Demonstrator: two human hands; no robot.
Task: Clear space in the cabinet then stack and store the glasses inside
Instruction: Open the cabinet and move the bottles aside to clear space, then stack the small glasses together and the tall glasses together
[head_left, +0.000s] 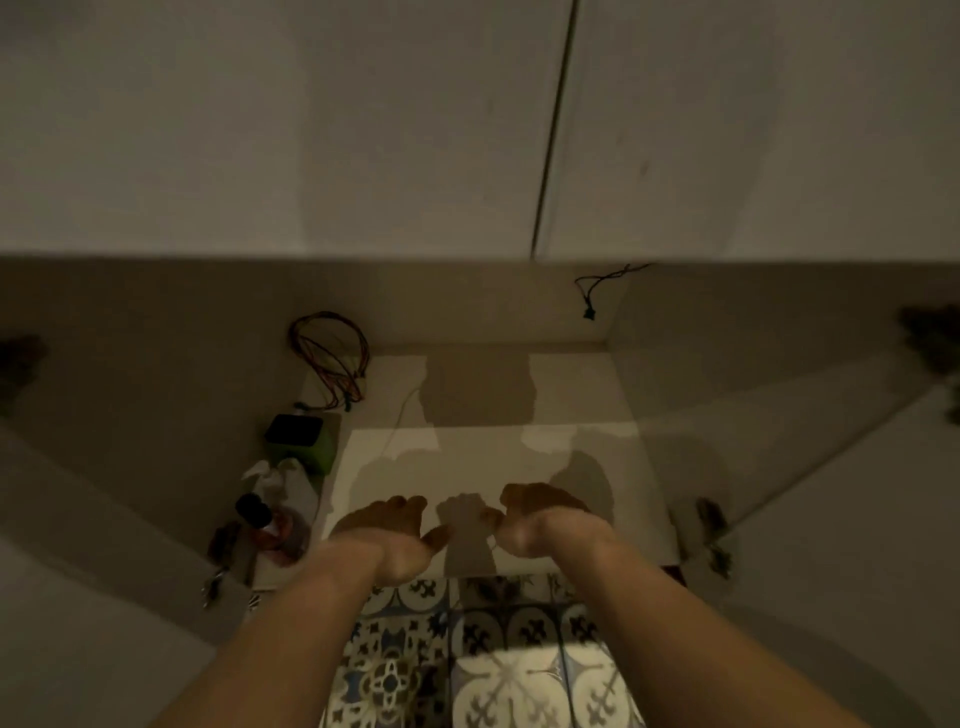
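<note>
Two bare forearms enter from the lower edge of the frame, no sleeves visible. Left hand (387, 540) and right hand (540, 519) are bare: no gloves, rings, watch or wristbands seen. Fingers (410, 506) short, blurred in dim light.

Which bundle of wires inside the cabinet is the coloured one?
The looped bundle of orange and red wires at the back left, above the green box. The other, a thin black wire, hangs at the back right.
</note>
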